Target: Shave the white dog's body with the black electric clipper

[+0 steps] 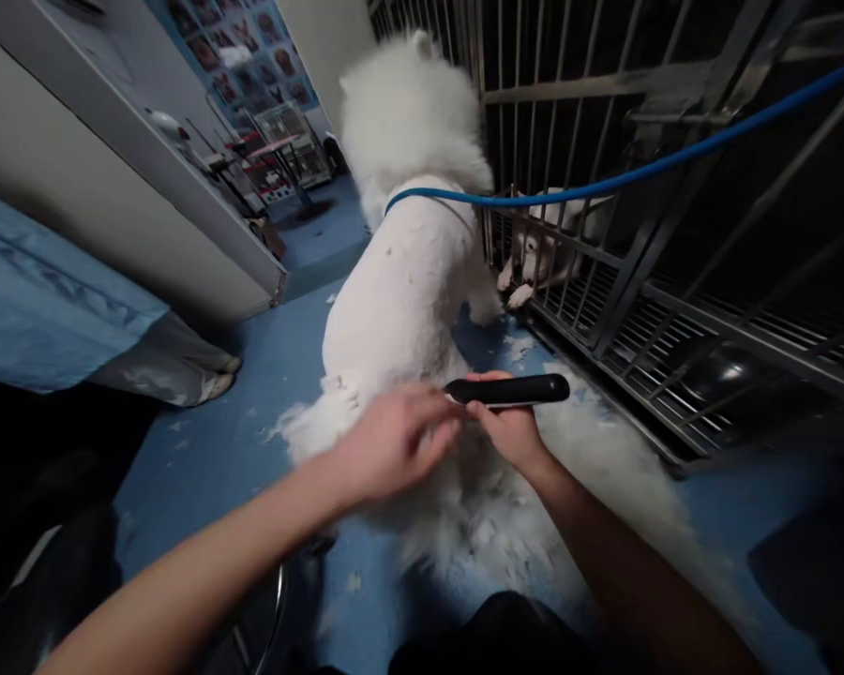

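A white dog (408, 272) stands on the blue floor with its back to me, its body clipped short and its head still fluffy. A blue leash (605, 178) runs from its neck up to the right. My right hand (510, 427) is closed around a black clipper (510, 390), held level over the dog's rump. My left hand (394, 445) is blurred, its fingers curled against the fur beside the clipper's front end. Loose white fur (506, 534) is piled under both hands.
Metal cage bars (605, 281) line the right side, with another white dog (541, 253) lying inside and a metal bowl (717, 370) further in. A person in blue clothing (56, 300) is at the left. Fur clumps litter the blue floor (211, 450).
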`<state>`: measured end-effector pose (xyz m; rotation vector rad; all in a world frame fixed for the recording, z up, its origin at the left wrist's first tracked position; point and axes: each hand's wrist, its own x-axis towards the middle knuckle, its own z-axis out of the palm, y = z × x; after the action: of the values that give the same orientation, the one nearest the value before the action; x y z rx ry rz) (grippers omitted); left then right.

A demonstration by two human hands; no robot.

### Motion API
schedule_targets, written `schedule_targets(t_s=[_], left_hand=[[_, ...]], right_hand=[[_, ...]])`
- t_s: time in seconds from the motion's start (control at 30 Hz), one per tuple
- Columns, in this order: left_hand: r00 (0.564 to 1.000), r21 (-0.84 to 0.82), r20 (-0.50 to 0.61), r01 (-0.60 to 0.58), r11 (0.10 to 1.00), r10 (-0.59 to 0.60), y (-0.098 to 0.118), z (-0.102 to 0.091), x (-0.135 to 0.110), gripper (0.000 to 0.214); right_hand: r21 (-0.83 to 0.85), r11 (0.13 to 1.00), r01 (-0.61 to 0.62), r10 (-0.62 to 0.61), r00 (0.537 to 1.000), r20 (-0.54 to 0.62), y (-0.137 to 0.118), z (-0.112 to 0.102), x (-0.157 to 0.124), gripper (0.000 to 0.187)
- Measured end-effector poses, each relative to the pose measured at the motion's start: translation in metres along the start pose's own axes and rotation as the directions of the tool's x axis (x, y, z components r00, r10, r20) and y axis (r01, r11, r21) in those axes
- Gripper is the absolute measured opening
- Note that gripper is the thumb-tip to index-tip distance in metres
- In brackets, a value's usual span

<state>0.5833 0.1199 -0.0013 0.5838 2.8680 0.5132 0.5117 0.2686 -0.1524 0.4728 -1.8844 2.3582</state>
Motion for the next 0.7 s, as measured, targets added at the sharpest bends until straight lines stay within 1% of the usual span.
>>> schedule_targets(t_s=[0.03,0.07,0.1,0.13,0.2,0.3,0.37,0.43,0.5,0.53,0.57,0.6,0.67,0.7], left_hand=[[0.993,0.180,-0.115,0.030,0.983,-0.009,-0.006,-0.013,0.019,0.027],[0.983,0.339,-0.181,0.069,0.938,-0.007,-0.014,-0.022,0.037,0.027],[0.978,0.472,-0.208,0.092,0.877,0.010,-0.023,-0.028,0.052,0.032],[0.979,0.572,-0.199,0.085,0.816,0.038,-0.032,-0.030,0.065,0.038],[0.983,0.673,-0.168,0.062,0.737,0.071,-0.045,-0.027,0.080,0.040],[0.977,0.704,-0.174,0.037,0.709,0.122,-0.051,-0.015,0.091,0.027],[0.966,0.705,-0.193,0.017,0.709,0.169,-0.048,-0.010,0.101,0.019],[0.955,0.703,-0.211,-0.003,0.712,0.211,-0.046,-0.011,0.117,0.018],[0.946,0.695,-0.230,-0.005,0.719,0.229,-0.050,-0.015,0.135,0.019],[0.944,0.689,-0.239,0.000,0.725,0.227,-0.054,-0.017,0.143,0.018],[0.945,0.680,-0.247,0.010,0.733,0.216,-0.060,-0.019,0.149,0.018],[0.947,0.668,-0.252,0.021,0.744,0.200,-0.068,-0.019,0.153,0.017],[0.949,0.625,-0.284,0.073,0.777,0.140,-0.088,-0.013,0.154,0.015],[0.940,0.586,-0.329,0.128,0.800,0.091,-0.100,-0.005,0.150,0.015]], right_hand=[[0.021,1.000,0.003,-0.002,1.000,-0.022,0.004,0.002,0.000,0.039],[0.060,0.998,-0.004,0.007,0.999,-0.043,0.007,0.005,0.001,0.039],[0.109,0.994,-0.016,0.022,0.998,-0.056,0.009,0.007,0.002,0.040],[0.153,0.988,-0.023,0.032,0.998,-0.060,0.010,0.009,0.005,0.041],[0.175,0.985,0.007,0.003,0.999,-0.053,0.011,0.011,0.010,0.042],[0.077,0.990,0.122,-0.121,0.993,-0.007,0.012,0.009,0.018,0.037],[0.030,0.987,0.156,-0.157,0.987,0.027,0.012,0.003,0.025,0.034],[0.036,0.985,0.170,-0.170,0.985,-0.017,0.011,-0.003,0.035,0.034],[0.037,0.983,0.179,-0.176,0.981,-0.076,0.011,-0.008,0.048,0.035],[0.026,0.985,0.170,-0.167,0.983,-0.070,0.012,-0.010,0.055,0.036],[0.008,0.990,0.144,-0.144,0.989,-0.034,0.014,-0.012,0.062,0.036],[-0.015,0.995,0.103,-0.102,0.994,0.027,0.018,-0.012,0.067,0.036],[-0.041,0.999,-0.016,0.022,0.988,0.152,0.032,-0.012,0.073,0.035],[-0.028,0.996,-0.089,0.093,0.979,0.182,0.043,-0.012,0.073,0.035]])
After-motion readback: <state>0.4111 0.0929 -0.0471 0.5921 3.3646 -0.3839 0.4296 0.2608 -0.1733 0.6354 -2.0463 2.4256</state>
